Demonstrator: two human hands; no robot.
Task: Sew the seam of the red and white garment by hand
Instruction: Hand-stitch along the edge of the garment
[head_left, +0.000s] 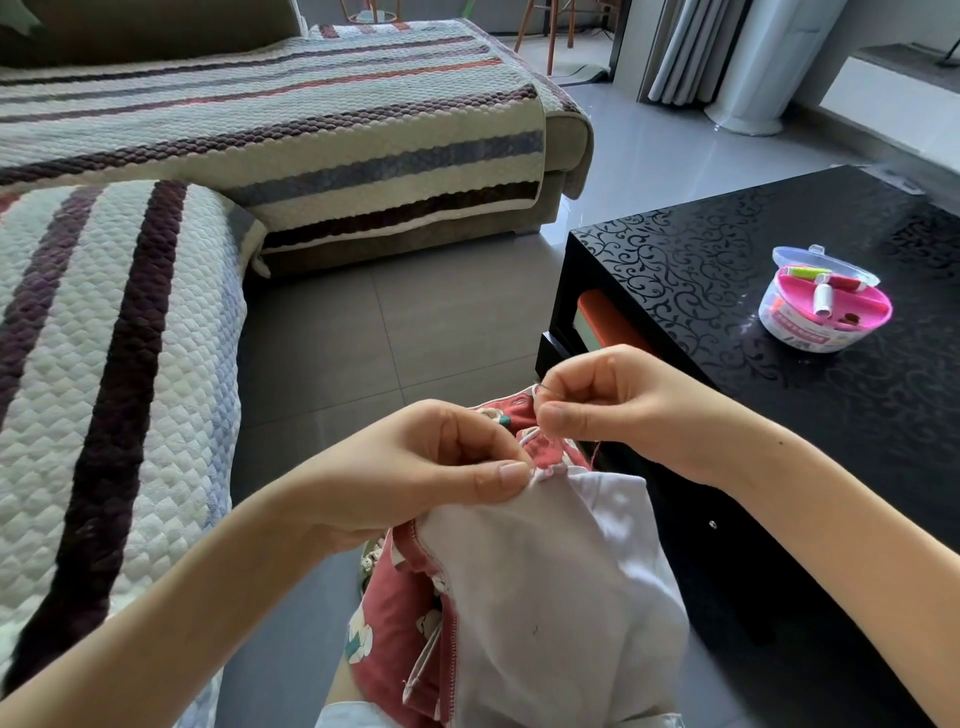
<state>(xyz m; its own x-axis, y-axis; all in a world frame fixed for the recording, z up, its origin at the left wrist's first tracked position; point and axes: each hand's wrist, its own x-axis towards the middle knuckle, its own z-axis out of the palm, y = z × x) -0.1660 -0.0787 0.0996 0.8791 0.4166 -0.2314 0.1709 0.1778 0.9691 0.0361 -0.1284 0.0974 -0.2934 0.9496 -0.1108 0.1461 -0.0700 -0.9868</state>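
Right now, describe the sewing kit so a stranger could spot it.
Look right to the glossy black table with scroll patterning. On its top sits the sewing kit, a round clear tub. Its bright pink tray of thread spools sets it apart.

Plenty of open floor (374, 322) between the sofa (119, 364) on the left and the black worktop (727, 249) on the right, free run straight ahead. Right side's tighter: the worktop's left edge passes just behind the right hand (613, 410), with a pink thread (596, 449) dangling off it. A round sewing kit (826, 306) stands near the worktop's right edge, well apart from both hands. Under the left hand (441, 467), the bunched garment (545, 597) fills the room.
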